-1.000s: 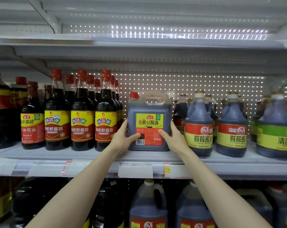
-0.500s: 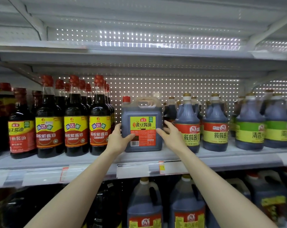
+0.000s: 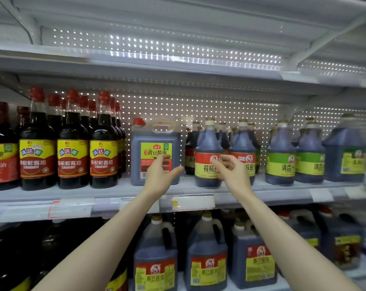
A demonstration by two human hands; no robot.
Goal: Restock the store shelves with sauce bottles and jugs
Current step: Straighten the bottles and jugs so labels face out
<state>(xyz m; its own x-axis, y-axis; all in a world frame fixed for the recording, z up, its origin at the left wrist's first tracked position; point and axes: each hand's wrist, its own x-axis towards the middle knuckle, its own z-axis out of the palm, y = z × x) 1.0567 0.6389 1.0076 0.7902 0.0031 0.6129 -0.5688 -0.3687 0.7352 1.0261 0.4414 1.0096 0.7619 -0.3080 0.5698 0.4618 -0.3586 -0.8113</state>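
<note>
A shop aisle is showing here: white metal shelves (image 3: pixel 114 192) are carrying tight rows of identical red-capped sauce bottles (image 3: pixel 37 143), all labels facing out, with a square jug (image 3: pixel 135 160) and round green-labelled bottles (image 3: pixel 280 156) lining up beside them. Price-tag strips (image 3: pixel 69 208) are running along the shelf edge, a perforated back panel (image 3: pixel 198 110) is standing behind, and more jugs (image 3: pixel 207 259) are filling the shelf below.

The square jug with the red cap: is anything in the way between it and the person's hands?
Nothing visible is. The left hand hovers open just in front of the jug; the right hand is off to the side, before a red-labelled round bottle. The jug already stands on the shelf.
</note>
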